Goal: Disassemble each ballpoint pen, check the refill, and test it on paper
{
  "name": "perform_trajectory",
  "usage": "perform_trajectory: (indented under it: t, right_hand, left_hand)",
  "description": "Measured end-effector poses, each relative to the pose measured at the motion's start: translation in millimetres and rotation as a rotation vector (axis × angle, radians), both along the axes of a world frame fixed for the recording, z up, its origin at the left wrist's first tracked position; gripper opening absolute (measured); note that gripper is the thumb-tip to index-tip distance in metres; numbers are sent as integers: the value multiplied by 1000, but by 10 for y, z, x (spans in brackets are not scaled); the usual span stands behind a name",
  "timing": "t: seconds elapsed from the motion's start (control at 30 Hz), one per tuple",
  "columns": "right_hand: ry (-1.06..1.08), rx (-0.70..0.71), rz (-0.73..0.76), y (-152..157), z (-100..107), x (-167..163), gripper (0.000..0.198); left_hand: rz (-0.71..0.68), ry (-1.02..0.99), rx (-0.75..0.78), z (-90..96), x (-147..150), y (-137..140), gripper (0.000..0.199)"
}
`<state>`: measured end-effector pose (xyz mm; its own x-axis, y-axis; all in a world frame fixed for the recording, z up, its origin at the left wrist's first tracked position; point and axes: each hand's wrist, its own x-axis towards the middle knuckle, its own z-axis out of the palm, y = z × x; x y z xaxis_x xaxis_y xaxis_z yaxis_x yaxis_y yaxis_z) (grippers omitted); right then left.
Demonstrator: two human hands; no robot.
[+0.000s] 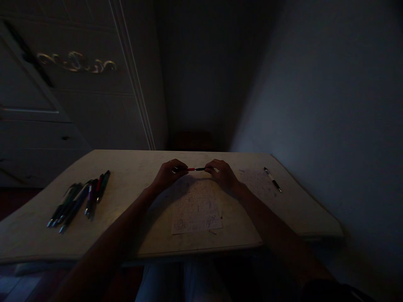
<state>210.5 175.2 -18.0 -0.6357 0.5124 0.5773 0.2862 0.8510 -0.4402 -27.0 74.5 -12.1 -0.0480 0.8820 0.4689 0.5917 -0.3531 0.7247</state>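
Note:
My left hand [171, 173] is closed in a pinch on a red pen part [191, 169]. Facing it, my right hand [222, 173] pinches a black pen part [200, 169]. The two parts lie in one line, tip to tip; whether they are joined I cannot tell in the dim light. Both hands are just above the far half of a sheet of paper [197, 209] covered in fine marks. My fingers hide the outer ends of both parts.
Several pens [74, 201] lie in a loose group on the left of the pale table [132, 235]. A white and black pen [272, 179] rests at the right beside a second marked paper [256, 182]. Small thin pieces [213, 232] lie by the sheet's near edge. A wall [340, 126] borders the right.

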Motion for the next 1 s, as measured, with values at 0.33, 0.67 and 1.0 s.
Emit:
perform_trajectory:
  t: [0.33,0.67,1.0]
  right_hand:
    - [49,-44,25,-18,5,-9,4]
    - [183,-191,14,-35,-13,-22,8]
    - [216,-234,-5,-64,-41,-46,11]
  left_hand:
    - [-2,41,30,-10,9,-4,15]
    - [-8,46,25,3,2,-8,17]
    - [23,-9,33,15,16,1,23]
